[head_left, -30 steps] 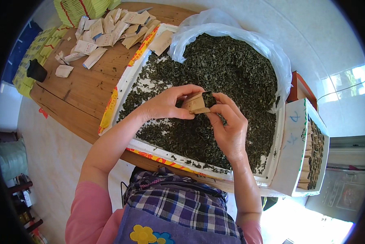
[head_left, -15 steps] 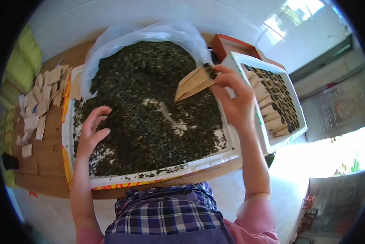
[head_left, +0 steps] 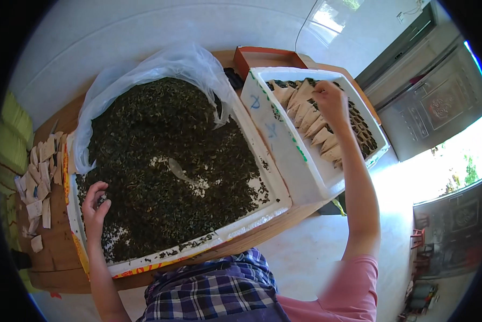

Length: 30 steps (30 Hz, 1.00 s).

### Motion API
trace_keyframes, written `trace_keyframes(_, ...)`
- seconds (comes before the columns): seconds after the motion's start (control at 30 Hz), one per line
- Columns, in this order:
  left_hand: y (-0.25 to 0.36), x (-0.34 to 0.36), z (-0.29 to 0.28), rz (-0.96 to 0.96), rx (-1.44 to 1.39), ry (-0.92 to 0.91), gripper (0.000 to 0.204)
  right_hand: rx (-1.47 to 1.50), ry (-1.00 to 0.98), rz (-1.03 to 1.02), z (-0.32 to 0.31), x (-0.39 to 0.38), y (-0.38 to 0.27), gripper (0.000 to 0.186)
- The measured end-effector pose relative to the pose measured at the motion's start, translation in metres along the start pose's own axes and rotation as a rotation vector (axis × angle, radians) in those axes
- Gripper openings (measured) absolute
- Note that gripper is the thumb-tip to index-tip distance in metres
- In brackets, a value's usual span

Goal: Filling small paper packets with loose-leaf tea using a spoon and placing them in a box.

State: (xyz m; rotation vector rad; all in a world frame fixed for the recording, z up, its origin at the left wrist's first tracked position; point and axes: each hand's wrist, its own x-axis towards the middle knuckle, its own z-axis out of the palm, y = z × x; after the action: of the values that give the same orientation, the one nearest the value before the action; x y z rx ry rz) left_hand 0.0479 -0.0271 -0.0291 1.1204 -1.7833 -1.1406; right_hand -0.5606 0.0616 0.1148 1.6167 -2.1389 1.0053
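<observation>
A shallow white foam tray [head_left: 273, 206] with printed edging holds a large mound of loose dark tea leaves [head_left: 171, 118], partly ringed by a crumpled clear plastic bag [head_left: 144, 63]. My left hand [head_left: 96, 206] rests over the leaves at the tray's left side, fingers loosely curled and apart. To the right, a deep white foam box [head_left: 261, 118] holds rows of upright brown paper packets [head_left: 310, 118] with dark open tops. My right hand [head_left: 332, 104] is inside that box at its back, fingers pinched on a paper packet, which the hand largely hides.
Several empty paper packets [head_left: 39, 177] lie piled left on the wooden table [head_left: 53, 252], beside yellow-green stacks [head_left: 12, 139] and a dark cup [head_left: 22, 258]. An orange shallow box [head_left: 267, 56] stands behind the foam box. A doorway and grey metal door [head_left: 434, 102] are at right.
My view has swung rightward. My left hand came off the packet both hands held and moved left. My right hand carried that packet rightward into the box of packets.
</observation>
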Motion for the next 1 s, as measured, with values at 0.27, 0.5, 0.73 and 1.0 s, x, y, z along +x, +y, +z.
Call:
trace_keyframes(0.27, -0.003, 0.002, -0.001, 0.049, 0.233, 0.001, 0.041, -0.180, -0.160, -0.043, 0.060, 0.009, 0.046, 0.008)
trace_keyframes(0.5, 0.005, 0.004, 0.004, 0.047, 0.288, 0.052, 0.037, -0.292, -0.246, -0.027, 0.082, 0.007, 0.040, 0.008)
trace_keyframes(0.73, 0.006, 0.005, -0.001, 0.084, 0.399, -0.026, 0.038, -0.465, -0.344, -0.095, 0.066, 0.017, 0.013, 0.010)
trace_keyframes(1.0, 0.010, 0.003, 0.005, 0.098, 0.450, -0.037, 0.037, -0.557, -0.413, -0.221, 0.071, 0.009, 0.013, 0.015)
